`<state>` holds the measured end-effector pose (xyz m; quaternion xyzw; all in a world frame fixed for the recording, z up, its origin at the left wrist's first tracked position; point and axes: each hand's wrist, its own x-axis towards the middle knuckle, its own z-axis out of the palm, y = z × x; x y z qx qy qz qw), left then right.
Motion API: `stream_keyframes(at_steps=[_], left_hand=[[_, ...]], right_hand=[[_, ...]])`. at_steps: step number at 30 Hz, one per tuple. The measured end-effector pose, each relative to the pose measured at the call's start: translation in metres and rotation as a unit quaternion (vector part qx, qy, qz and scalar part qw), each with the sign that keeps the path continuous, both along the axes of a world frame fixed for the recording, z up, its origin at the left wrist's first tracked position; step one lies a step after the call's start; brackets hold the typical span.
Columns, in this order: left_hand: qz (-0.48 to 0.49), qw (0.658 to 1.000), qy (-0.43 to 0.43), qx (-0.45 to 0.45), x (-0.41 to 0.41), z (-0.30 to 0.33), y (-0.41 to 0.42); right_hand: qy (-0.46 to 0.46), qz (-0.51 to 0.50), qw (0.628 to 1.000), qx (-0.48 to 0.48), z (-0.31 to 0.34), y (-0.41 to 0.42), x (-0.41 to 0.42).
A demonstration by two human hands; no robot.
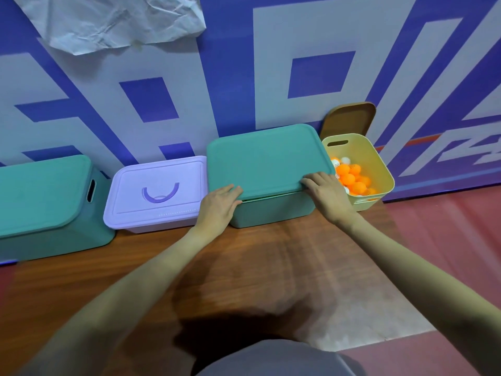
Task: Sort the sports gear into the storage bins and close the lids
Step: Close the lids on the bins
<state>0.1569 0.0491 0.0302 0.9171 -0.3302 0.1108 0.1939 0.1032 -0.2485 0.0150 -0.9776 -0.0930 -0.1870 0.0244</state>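
Presently both hands are at the near corners of the teal lid [268,158], which lies on the teal bin [273,210] at centre frame with its long axis running left to right. Left hand [221,203] has fingers laid over the lower-left corner, thumb side below the rim; right hand [326,192] has fingers curled over the lower-right corner. A thin gap shows under the near edge, so the lid appears not fully seated. Judgement: downward pressure at both corners is called for. Yellow bin [379,164], just right of it, holds orange balls [352,177]; its brown lid [349,119] stands open behind, nearer the right hand
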Motion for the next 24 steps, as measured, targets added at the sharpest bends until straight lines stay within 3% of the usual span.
stream_keyframes(at_steps=[14, 24], left_hand=[[-0.025, 0.999, -0.010, 0.022, 0.005, -0.015, 0.003], [-0.056, 0.998, 0.036, 0.018, 0.022, -0.012, 0.007]], right_hand=[[0.017, -0.050, 0.998, 0.034, -0.010, 0.005, -0.006], [0.044, -0.114, 0.988, 0.094, -0.002, 0.020, -0.005]])
